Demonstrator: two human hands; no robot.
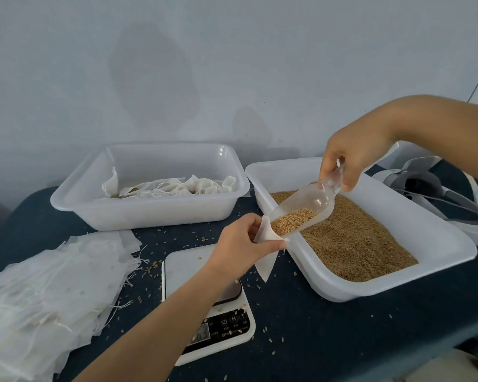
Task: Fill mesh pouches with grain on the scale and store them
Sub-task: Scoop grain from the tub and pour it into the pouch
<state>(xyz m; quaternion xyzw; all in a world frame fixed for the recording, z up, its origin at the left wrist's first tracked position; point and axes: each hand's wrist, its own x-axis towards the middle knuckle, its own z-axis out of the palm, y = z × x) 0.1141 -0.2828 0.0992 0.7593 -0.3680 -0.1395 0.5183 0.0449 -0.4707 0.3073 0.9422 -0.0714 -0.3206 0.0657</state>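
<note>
While grain is being tipped toward it, a mesh pouch [265, 245] is pinched at its rim by the fingers [271, 245] of the left hand [239, 244], which curl round the mouth, apparently so that it is kept spread for pouring. The pouch's empty tail hangs below those fingers, just beside the near wall of the grain tray [425, 230] and apart from the scale [204, 307], which lies under the left wrist; the pouch is not yet set on it. Just above the fingers, the lip of a clear scoop [301, 213] is brought to the pouch mouth, a small heap of grain lying in its lower end. Its handle is gripped by the curled fingers of the right hand [351, 161], raised so that the scoop slopes down toward the pouch. Away from the left fingers, a stack of empty pouches [47, 293] is spread on the tabletop [329, 326], within easy reach. Beyond them, a storage tray [149, 210] holds tied pouches, judged finished. Loose grains are scattered around the scale.
</note>
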